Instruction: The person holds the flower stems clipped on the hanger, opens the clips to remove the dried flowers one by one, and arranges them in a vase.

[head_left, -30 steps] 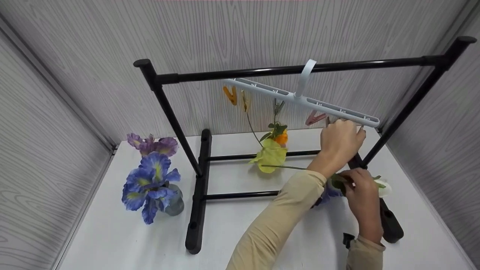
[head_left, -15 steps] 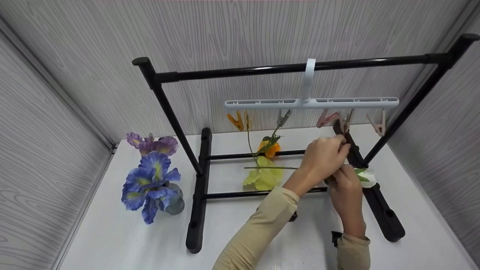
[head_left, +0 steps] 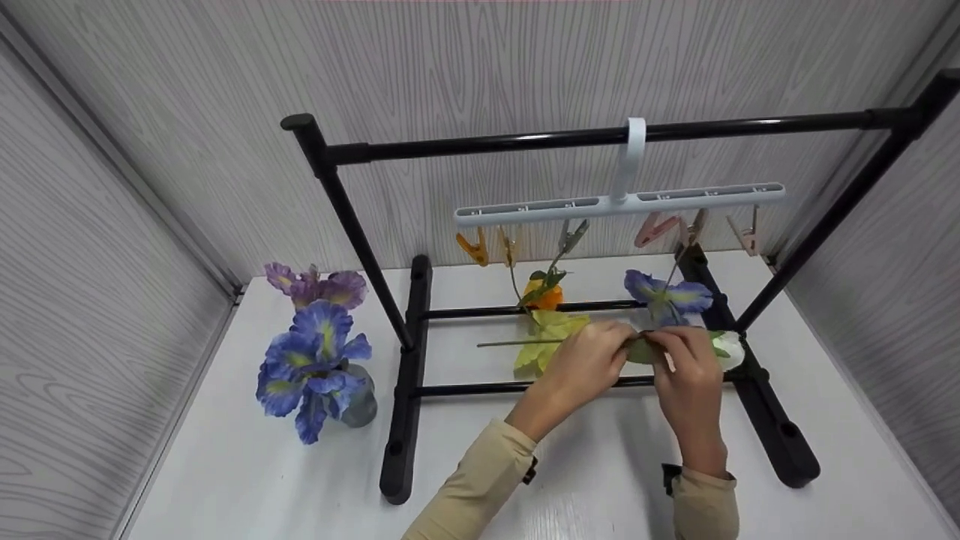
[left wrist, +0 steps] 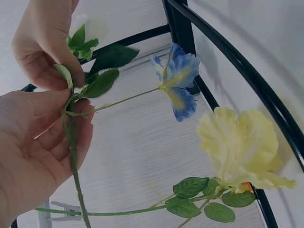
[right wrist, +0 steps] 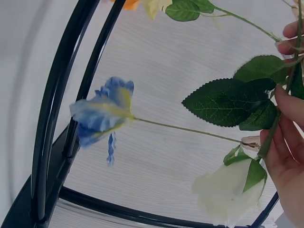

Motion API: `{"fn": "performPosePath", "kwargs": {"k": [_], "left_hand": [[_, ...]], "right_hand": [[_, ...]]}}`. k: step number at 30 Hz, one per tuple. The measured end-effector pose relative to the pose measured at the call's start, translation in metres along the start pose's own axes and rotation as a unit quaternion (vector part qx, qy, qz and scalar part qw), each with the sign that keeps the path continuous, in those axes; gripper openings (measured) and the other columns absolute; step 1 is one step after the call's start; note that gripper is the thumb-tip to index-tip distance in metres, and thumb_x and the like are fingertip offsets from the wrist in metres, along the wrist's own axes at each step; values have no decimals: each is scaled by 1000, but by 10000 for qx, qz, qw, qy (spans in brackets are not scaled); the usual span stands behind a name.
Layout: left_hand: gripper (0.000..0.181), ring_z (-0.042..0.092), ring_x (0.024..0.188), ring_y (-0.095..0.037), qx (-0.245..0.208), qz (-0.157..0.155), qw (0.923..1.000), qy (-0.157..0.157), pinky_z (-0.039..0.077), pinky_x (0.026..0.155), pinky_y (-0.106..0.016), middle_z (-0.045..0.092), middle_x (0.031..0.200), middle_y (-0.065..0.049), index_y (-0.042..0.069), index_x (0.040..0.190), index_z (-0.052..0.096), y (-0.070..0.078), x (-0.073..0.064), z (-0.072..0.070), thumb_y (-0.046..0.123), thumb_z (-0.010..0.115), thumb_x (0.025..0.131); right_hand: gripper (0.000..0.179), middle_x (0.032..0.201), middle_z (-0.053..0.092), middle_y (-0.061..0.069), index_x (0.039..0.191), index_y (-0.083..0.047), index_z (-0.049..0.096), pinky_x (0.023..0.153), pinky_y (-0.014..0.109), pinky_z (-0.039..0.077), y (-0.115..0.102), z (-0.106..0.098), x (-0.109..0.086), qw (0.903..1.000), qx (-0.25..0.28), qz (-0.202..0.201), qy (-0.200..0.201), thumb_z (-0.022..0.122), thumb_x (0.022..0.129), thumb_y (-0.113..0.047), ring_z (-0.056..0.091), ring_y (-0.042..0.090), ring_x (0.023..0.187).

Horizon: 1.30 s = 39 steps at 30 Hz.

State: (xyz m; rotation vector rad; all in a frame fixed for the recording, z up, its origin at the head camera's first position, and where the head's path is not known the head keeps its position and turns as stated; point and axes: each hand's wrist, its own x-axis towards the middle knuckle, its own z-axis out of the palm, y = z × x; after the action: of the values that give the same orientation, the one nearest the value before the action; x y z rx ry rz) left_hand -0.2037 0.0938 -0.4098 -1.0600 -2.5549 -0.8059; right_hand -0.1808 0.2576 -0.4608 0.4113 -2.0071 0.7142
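A white rose (head_left: 729, 349) lies sideways, its stem pointing left. My left hand (head_left: 589, 364) pinches the stem among the leaves (left wrist: 100, 83). Close to the bloom my right hand (head_left: 688, 375) grips the same stem, fingertips almost meeting the left's. A blue iris (head_left: 664, 296) hangs head-down behind the hands from a brownish-pink clothespin (head_left: 691, 229) on the light-grey hanger (head_left: 540, 212). To its left, a yellow flower (head_left: 551, 330) and an orange flower (head_left: 546, 296) hang from a yellow clothespin (head_left: 508, 247) and a grey clothespin (head_left: 574, 236).
The black rack (head_left: 480, 144) carries the hanger on its top bar. An orange clothespin (head_left: 474, 247), a pink clothespin (head_left: 654, 229) and a pale pink clothespin (head_left: 747, 234) hold nothing. At left, blue irises (head_left: 311, 367) and a purple flower (head_left: 322, 289) stand by a grey-blue vase (head_left: 361, 397).
My left hand has let go of the clothespin and come down left to the rose stem. The hanger swung from slanted to nearly level, and the blue iris now hangs in view.
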Motion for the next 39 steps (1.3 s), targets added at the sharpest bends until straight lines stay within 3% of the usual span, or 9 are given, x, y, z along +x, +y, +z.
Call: {"fn": "performPosePath", "kwargs": {"k": [5, 11, 16, 23, 27, 32, 35, 37, 39], "left_hand": [[13, 70, 90, -16, -101, -107, 9991, 398, 54, 77, -18, 72, 99, -7, 4, 108, 73, -6, -14, 3, 2, 63, 101], [11, 69, 91, -15, -273, -278, 9954, 872, 54, 79, -19, 72, 98, -6, 4, 104, 74, -12, -26, 3, 1, 64, 100], [16, 71, 99, -17, -638, -482, 9902, 1142, 56, 83, -22, 74, 109, -11, 0, 115, 71, -15, -33, 1, 2, 62, 102], [34, 67, 115, -23, -952, -795, 9846, 1234, 56, 93, -31, 69, 128, -15, 0, 136, 62, -19, -41, -1, -1, 57, 102], [35, 64, 120, -23, -981, -669, 9861, 1160, 53, 98, -31, 66, 132, -16, 0, 135, 61, -20, -43, -3, -2, 56, 101], [20, 67, 103, -20, -503, -312, 9932, 1004, 55, 89, -26, 67, 118, -13, 2, 119, 68, -19, -45, -3, 7, 67, 100], [13, 65, 93, -17, 143, -111, 9946, 1025, 54, 82, -25, 64, 106, -8, 6, 110, 71, -17, -44, -1, 11, 73, 98], [10, 63, 91, -17, 745, 48, 9910, 1115, 51, 80, -27, 62, 101, -5, 9, 105, 72, -16, -43, 0, 13, 75, 96], [5, 61, 89, -16, 1424, 194, 9816, 1257, 48, 76, -28, 61, 97, -3, 12, 99, 74, -16, -42, 2, 15, 75, 96]], "right_hand": [[19, 98, 62, 24, 88, 10, 69, 89, 22, 45, -4, 5, 0, 9998, 104, -179, 41, 77, 77, 24, 62, 38, 90], [20, 93, 62, 20, 88, 8, 71, 80, 32, 48, -11, 10, 1, 9987, 218, -463, -42, 73, 79, 26, 61, 36, 85], [22, 92, 62, 18, 88, 7, 72, 79, 35, 48, -15, 14, 2, 9979, 263, -583, -80, 73, 78, 27, 60, 35, 85], [22, 95, 60, 21, 87, 10, 72, 79, 35, 48, -19, 17, -1, 9977, 312, -584, -158, 74, 76, 29, 57, 37, 89], [22, 95, 60, 21, 86, 9, 71, 78, 37, 48, -20, 18, -2, 9976, 313, -566, -262, 74, 76, 28, 56, 37, 89], [24, 91, 62, 18, 87, 7, 71, 77, 36, 48, -21, 18, -3, 9973, 271, -557, -398, 73, 75, 29, 58, 34, 85], [27, 88, 62, 17, 87, 6, 71, 73, 38, 50, -21, 19, -3, 9972, 276, -596, -362, 75, 73, 29, 59, 34, 81], [29, 88, 62, 16, 87, 6, 72, 71, 40, 51, -22, 20, -3, 9969, 277, -641, -351, 75, 72, 30, 59, 33, 81], [29, 87, 62, 16, 87, 5, 72, 71, 40, 51, -23, 21, -4, 9967, 301, -678, -344, 75, 72, 30, 59, 33, 80]]}}
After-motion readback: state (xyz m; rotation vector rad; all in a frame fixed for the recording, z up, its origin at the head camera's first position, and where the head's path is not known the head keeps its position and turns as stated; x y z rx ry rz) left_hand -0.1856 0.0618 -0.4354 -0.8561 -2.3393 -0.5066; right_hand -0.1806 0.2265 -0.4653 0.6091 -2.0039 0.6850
